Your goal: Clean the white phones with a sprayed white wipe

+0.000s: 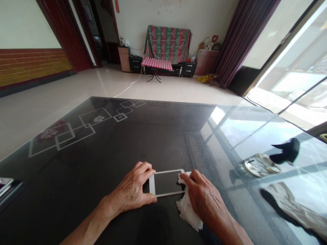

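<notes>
A white smartphone (167,183) with a dark screen lies flat on the glossy black table (158,136), its long side running left to right. My left hand (134,187) grips its left end, thumb on the near edge and fingers on the far edge. Bunched under my right hand (204,192) is a white cloth (189,212) with zigzag edges. The fingers press this cloth onto the right end of the screen, which they partly hide.
To the right is a clear bottle (260,165) with a black spray head (287,151). Nearer lies a crumpled pale cloth (296,202). Part of a flat stacked item (6,187) shows at the left edge. Beyond the table stands a small pink-striped stand (157,63).
</notes>
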`<state>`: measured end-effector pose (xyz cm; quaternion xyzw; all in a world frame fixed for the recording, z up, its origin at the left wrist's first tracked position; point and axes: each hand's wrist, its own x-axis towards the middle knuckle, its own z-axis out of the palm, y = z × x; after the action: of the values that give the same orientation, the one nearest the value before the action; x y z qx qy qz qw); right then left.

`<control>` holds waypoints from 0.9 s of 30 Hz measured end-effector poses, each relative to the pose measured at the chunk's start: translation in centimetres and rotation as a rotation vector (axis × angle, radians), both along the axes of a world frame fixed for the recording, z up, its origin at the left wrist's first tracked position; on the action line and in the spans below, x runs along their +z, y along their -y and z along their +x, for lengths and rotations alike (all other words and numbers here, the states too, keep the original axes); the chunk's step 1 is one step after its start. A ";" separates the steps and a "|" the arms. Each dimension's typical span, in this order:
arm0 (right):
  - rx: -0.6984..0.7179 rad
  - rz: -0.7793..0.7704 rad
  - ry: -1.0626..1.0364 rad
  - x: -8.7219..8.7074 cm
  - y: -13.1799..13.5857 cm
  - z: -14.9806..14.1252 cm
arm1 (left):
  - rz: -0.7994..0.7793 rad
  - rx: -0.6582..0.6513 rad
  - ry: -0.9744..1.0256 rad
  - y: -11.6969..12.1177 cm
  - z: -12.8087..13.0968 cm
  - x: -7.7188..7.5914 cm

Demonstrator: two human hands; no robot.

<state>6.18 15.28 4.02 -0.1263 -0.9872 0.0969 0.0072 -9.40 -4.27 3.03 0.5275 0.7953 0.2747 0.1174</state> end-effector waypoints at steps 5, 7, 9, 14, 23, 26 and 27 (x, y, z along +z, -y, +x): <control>-0.055 0.054 -0.008 0.0 0.2 -0.9 | -0.003 -0.004 0.001 0.0 0.0 0.0; -0.056 0.067 -0.011 0.1 0.3 -1.2 | -0.004 -0.001 0.001 0.0 0.0 0.2; -0.042 0.058 -0.010 0.2 0.2 -1.1 | -0.007 0.002 0.004 0.0 0.1 0.3; -0.037 0.025 -0.003 0.5 0.0 -0.7 | 0.001 -0.007 -0.004 0.0 0.1 0.3; -0.007 0.012 0.011 0.7 -0.3 -1.5 | 0.004 -0.008 -0.012 0.0 0.0 0.0; -0.021 0.032 0.011 0.7 -0.3 -1.5 | 0.008 -0.016 -0.014 0.0 0.0 -0.1; -0.021 0.040 0.009 0.7 -0.3 -1.5 | 0.008 -0.014 -0.015 0.0 0.0 -0.1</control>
<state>4.70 15.54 4.68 -0.1369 -0.9876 0.0764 0.0063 -9.41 -4.32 2.96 0.5354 0.7914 0.2731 0.1113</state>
